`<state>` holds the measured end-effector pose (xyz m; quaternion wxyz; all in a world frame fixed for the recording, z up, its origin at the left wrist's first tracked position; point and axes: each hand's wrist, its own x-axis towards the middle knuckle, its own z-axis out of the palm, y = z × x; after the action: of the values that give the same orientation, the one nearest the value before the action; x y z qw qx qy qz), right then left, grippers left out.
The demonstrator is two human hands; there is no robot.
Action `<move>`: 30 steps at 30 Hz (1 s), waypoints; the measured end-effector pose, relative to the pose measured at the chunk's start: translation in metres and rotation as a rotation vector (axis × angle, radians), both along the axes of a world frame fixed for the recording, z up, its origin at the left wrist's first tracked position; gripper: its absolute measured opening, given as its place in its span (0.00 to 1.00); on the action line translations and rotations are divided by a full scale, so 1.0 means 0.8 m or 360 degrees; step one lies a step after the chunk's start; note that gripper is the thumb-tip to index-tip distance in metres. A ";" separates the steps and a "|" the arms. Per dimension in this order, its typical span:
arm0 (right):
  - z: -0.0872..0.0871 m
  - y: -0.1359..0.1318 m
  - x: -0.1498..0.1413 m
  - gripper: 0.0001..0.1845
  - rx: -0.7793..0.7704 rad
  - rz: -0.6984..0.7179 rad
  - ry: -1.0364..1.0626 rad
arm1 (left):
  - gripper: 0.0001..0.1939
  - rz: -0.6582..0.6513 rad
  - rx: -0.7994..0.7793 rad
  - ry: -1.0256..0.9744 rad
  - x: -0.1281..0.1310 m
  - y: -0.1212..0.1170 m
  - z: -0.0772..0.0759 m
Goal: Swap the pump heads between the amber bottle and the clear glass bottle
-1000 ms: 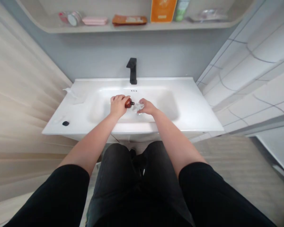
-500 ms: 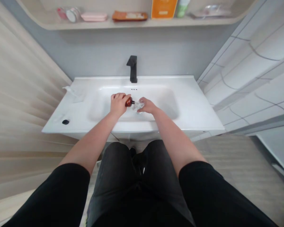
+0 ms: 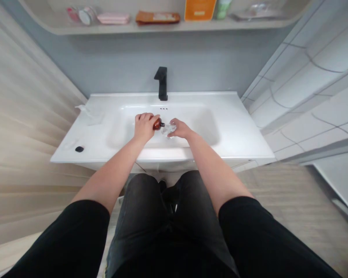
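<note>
Over the white sink basin [image 3: 204,123], my left hand [image 3: 145,125] is closed around a brown bottle [image 3: 157,124]. The bottle lies tilted on its side, its dark neck pointing right. Its neck is at the mouth of a small clear cup [image 3: 168,129], which my right hand [image 3: 179,128] grips from the right. I cannot make out any liquid passing between them. A small black cap [image 3: 79,149] lies on the left part of the counter.
A black faucet [image 3: 162,85] rises behind the basin. On the left counter is a crumpled clear or white piece [image 3: 92,116]. Above, a shelf [image 3: 162,29] holds several items, including an orange box [image 3: 200,9]. A pale curtain [image 3: 26,116] hangs at left.
Both hands hold the bottle and the cup in nearly the same pose. Only a very slight shift of the whole view shows.
</note>
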<state>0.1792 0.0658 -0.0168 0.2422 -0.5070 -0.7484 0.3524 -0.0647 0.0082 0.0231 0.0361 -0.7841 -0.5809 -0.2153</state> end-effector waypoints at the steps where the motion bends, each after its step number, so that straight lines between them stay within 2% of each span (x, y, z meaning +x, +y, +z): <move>1: 0.000 0.000 0.000 0.41 -0.0003 -0.0001 0.0003 | 0.32 -0.0003 0.0004 0.0002 0.000 0.000 0.000; 30: -0.004 0.002 0.001 0.41 0.0000 0.0006 0.0039 | 0.32 -0.0041 0.0057 0.0000 -0.003 0.003 -0.005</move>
<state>0.1800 0.0674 -0.0203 0.2507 -0.5013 -0.7464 0.3589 -0.0668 0.0104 0.0192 0.0473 -0.7907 -0.5669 -0.2262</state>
